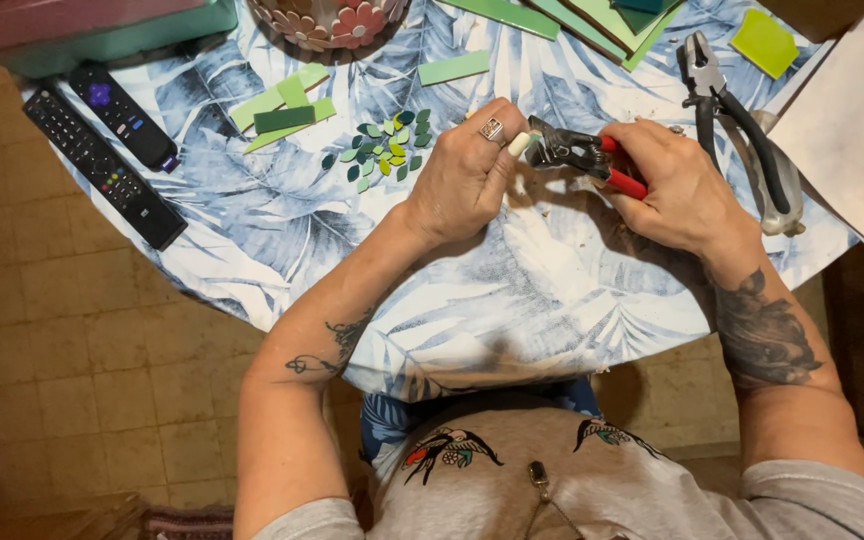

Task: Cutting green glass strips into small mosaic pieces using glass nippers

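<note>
Above the counter, the left hand pinches a small pale tile piece in its fingers, while the right hand, curled, grips the red-handled nippers biting that piece.

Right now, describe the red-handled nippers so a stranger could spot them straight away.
Start at the round table with the blue leaf-print cloth. Above its middle, the right hand grips the red-handled metal nippers, whose jaws meet a small pale tile piece pinched in the left hand. Unlike the black-handled pliers lying loose beside them, these are held.
</note>
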